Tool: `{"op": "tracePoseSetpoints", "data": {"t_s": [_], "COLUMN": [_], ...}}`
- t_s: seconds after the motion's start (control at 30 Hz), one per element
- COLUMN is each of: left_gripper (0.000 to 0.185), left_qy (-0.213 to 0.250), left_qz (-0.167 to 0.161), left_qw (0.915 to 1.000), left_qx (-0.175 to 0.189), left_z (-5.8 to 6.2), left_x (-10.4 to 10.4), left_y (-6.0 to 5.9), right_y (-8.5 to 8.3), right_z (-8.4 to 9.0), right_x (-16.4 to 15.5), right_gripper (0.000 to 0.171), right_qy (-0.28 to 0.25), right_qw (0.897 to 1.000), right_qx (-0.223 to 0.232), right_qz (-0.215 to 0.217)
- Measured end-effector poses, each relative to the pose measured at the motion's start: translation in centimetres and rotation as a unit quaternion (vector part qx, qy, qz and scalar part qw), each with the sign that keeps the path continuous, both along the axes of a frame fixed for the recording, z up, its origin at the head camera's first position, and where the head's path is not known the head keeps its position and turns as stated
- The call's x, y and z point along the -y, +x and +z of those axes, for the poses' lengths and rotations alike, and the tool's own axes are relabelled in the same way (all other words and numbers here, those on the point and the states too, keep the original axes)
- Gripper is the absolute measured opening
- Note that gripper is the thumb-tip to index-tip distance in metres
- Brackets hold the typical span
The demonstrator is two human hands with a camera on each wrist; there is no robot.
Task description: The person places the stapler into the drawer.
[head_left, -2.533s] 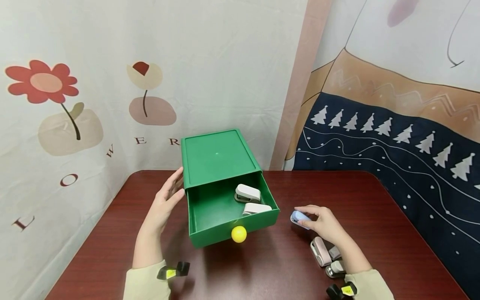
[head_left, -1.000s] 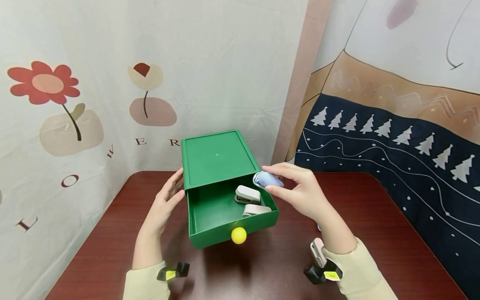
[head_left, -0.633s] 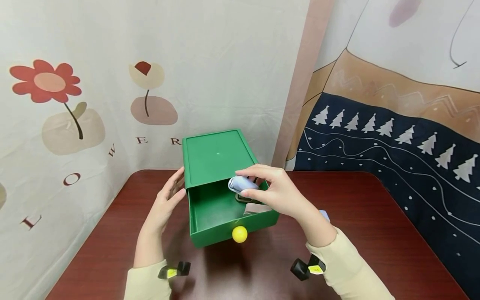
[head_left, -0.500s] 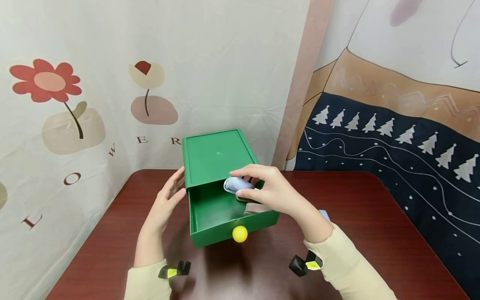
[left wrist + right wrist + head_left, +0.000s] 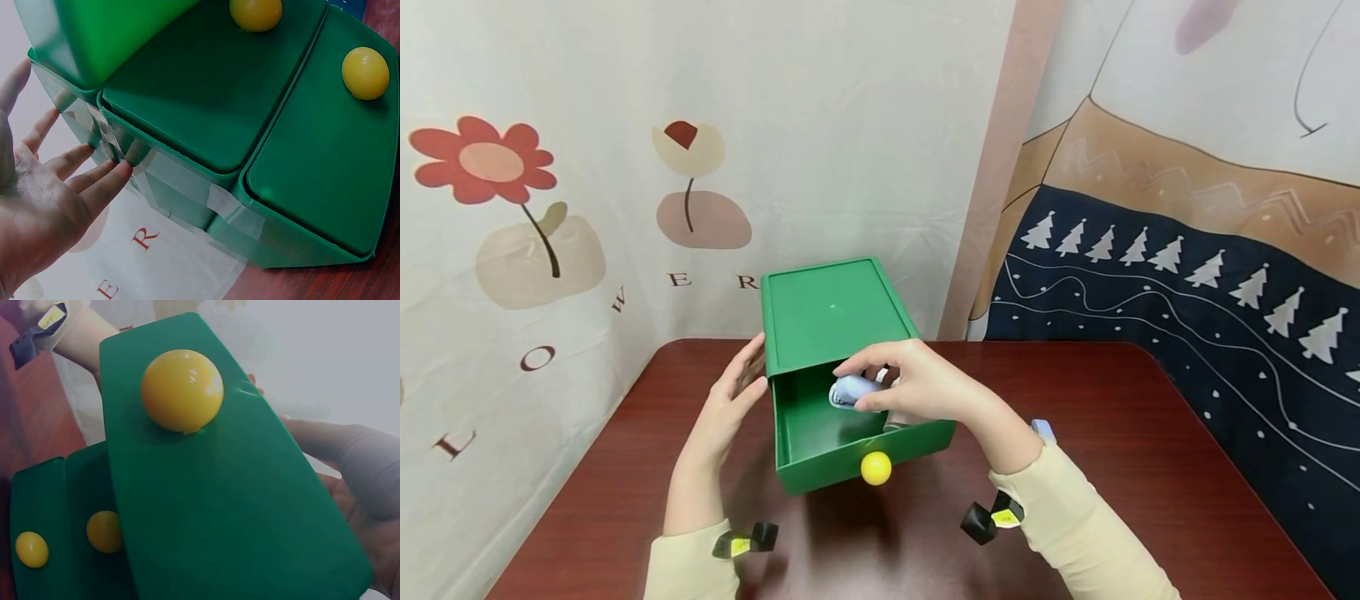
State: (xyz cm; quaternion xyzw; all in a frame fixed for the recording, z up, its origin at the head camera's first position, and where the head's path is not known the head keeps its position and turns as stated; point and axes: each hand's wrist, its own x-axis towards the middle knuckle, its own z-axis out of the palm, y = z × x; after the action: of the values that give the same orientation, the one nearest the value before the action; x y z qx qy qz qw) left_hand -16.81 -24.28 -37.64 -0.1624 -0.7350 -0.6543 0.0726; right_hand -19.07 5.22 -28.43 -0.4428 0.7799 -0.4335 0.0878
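Observation:
The top drawer (image 5: 820, 475) of a green drawer cabinet (image 5: 835, 312) is pulled out, its yellow knob (image 5: 876, 468) facing me. Inside it, my right hand (image 5: 925, 382) pinches a small blue stapler (image 5: 852, 390) between thumb and fingers, below the rim's level as far as I can see. Part of a whitish stapler (image 5: 897, 420) shows under that hand, which hides most of what lies there. In the right wrist view, the drawer front covers the stapler. My left hand (image 5: 50, 194), fingers extended, rests its fingertips against the cabinet's taped side.
Two closed drawers with yellow knobs (image 5: 365, 74) sit below the pulled-out one. A light blue object (image 5: 1042, 429) lies on the dark red table (image 5: 1120, 400), partly hidden behind my right forearm. A printed curtain (image 5: 850, 125) hangs behind.
My right hand picked up the blue stapler from the table at the right, carried it left over the rim and lowered it into the drawer. The left hand stayed against the cabinet.

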Motion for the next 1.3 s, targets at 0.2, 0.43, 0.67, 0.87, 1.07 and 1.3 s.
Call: {"op": "tracePoseSetpoints", "data": {"t_s": [0.2,0.43,0.67,0.87,1.07,1.3], "left_gripper": [0.056,0.055,0.056,0.056,0.056,0.056], "left_qy": [-0.001,-0.001,-0.005,-0.006,-0.005,-0.007], "left_qz": [0.000,0.001,0.001,0.001,-0.002,0.000], "left_qw": [1.0000,1.0000,1.0000,1.0000,1.0000,1.0000], "left_qx": [0.004,0.002,0.005,0.005,0.008,0.006], "left_z": [0.0,-0.1,-0.1,-0.1,-0.1,-0.1], "left_x": [0.0,0.0,0.1,0.1,0.1,0.1], "left_y": [0.0,0.0,0.0,0.0,0.0,-0.1], "right_y": [0.1,-0.1,0.0,1.1,3.1,4.7], "right_z": [-0.5,-1.1,-1.0,-0.5,-1.1,-3.2], "right_x": [0.5,0.7,0.3,-0.8,-2.2,-3.1], "right_gripper": [0.036,0.037,0.027,0.025,0.026,0.018], "right_qy": [0.036,0.050,0.039,-0.025,-0.152,-0.238], "right_qw": [0.999,0.997,0.998,0.998,0.980,0.951], "right_qx": [0.004,-0.018,0.000,-0.052,-0.125,-0.198], "right_qz": [0.022,0.050,0.051,0.013,0.009,0.025]}}
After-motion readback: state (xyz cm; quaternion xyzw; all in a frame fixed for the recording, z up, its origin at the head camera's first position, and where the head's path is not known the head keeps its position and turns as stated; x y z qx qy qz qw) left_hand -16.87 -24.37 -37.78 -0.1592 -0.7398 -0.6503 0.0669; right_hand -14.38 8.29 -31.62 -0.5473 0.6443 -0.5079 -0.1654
